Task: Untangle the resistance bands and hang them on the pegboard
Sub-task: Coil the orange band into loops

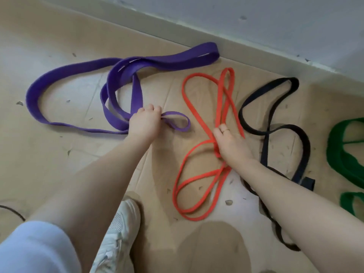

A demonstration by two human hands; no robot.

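While the left hand (144, 125) curls its fingers round a strand of the wide purple rubber resistance band (65, 75), pinching it where a small loop pokes out to the right, the right hand (230, 143) rests on the thin orange-red rubber band (189, 99) at the point where its strands cross, fingers bent over them; whether it truly grips or only presses I cannot tell. All the bands lie on the flattened brown cardboard sheet (59, 154) on the floor near the pale wall (275, 20); no pegboard is in view. To do this step well, I judge each hand should lift one band alone, find the twist, and feed the loop back through rather than pull, since stretched rubber tightens a knot. Just right of the orange band lies a black rubber band (267, 95) in a figure-eight, part of it under the right forearm; it may snag when the orange one rises. Farther right sit green bands (338, 146); a white mesh shoe (118, 229) stands below, near the orange band's lower loop.
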